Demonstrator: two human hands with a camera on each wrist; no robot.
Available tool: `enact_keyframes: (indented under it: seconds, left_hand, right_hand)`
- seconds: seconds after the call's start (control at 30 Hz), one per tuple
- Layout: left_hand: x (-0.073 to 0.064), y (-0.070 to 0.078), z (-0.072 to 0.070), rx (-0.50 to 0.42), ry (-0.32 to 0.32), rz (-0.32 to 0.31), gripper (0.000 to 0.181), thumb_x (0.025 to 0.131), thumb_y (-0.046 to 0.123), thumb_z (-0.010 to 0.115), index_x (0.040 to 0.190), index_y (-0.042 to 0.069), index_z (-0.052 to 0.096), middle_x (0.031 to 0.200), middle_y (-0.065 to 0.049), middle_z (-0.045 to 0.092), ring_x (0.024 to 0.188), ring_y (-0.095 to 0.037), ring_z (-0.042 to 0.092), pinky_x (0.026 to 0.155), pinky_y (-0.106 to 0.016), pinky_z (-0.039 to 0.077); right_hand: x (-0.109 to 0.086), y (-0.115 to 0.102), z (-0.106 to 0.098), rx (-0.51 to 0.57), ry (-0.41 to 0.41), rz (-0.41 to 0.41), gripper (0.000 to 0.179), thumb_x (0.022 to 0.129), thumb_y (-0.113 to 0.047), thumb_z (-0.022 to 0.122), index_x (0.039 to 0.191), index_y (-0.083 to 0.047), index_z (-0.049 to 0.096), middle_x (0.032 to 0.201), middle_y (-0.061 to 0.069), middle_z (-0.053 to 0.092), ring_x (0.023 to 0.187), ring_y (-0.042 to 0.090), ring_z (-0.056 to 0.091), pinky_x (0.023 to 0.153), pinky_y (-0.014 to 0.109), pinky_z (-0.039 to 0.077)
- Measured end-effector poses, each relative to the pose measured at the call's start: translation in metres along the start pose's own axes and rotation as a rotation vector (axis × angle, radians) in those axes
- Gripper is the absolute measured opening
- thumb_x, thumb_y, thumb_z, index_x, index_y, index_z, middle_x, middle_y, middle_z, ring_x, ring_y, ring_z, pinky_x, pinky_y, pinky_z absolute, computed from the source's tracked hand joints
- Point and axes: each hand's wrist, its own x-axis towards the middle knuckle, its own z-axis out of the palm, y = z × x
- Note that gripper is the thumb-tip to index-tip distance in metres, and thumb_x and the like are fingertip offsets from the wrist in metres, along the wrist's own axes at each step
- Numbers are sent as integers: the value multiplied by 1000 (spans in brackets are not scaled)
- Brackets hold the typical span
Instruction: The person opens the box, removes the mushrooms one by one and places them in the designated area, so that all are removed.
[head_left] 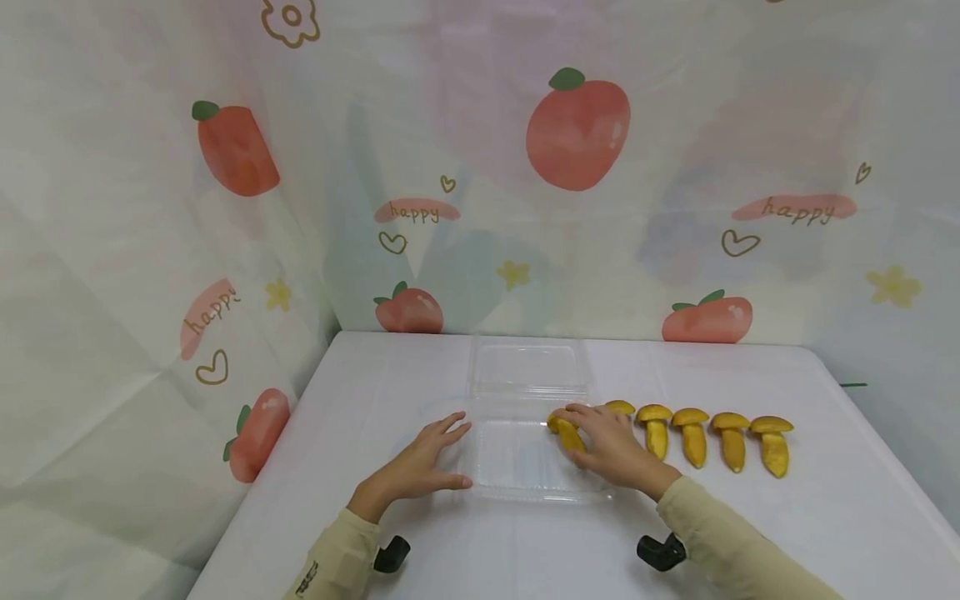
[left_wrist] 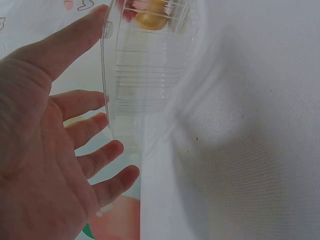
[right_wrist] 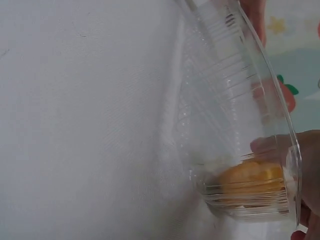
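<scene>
A clear plastic clamshell box (head_left: 510, 458) lies open on the table, its lid (head_left: 531, 367) folded back toward the wall. My left hand (head_left: 423, 460) is at the box's left side, fingers spread and fingertips right at the rim in the left wrist view. My right hand (head_left: 617, 448) reaches over the right end of the box and holds a yellow mushroom (head_left: 567, 434) between thumb and fingers. Through the clear wall in the right wrist view, that mushroom (right_wrist: 252, 181) shows low inside the box, partly blurred by the ridged plastic.
Several more yellow mushrooms (head_left: 692, 435) stand in a row to the right of the box, caps toward the back; one is partly hidden behind my right hand. A white cloth covers the table (head_left: 420, 375). Printed fabric walls (head_left: 480, 275) rise behind and at the left.
</scene>
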Motion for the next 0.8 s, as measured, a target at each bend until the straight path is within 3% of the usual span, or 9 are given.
enact_keyframes:
  seconds: [0.23, 0.57, 0.8]
  left_hand:
    - [1, 0, -1, -4, 1, 0, 89, 86, 37, 81, 157, 9, 36, 170, -9, 22, 155, -38, 21, 119, -63, 30]
    - [-2, 0, 1, -13, 2, -10, 90, 85, 39, 81, 157, 10, 36, 170, -7, 22, 155, -37, 22, 118, -64, 31]
    - [-1, 1, -1, -4, 8, -7, 91, 85, 39, 81, 157, 9, 36, 170, -8, 22, 155, -37, 22, 119, -63, 31]
  right_hand:
    - [2, -2, 5, -104, -1, -8, 56, 84, -16, 82, 136, -19, 62, 143, 18, 59, 127, 43, 55, 86, 49, 36]
    - [1, -6, 6, -104, -55, -6, 58, 83, -8, 80, 137, -20, 63, 136, 14, 59, 121, 32, 57, 81, 41, 29]
    - [2, -10, 5, -146, -35, -78, 49, 83, -7, 81, 130, -17, 68, 133, 18, 59, 117, 31, 60, 76, 35, 28]
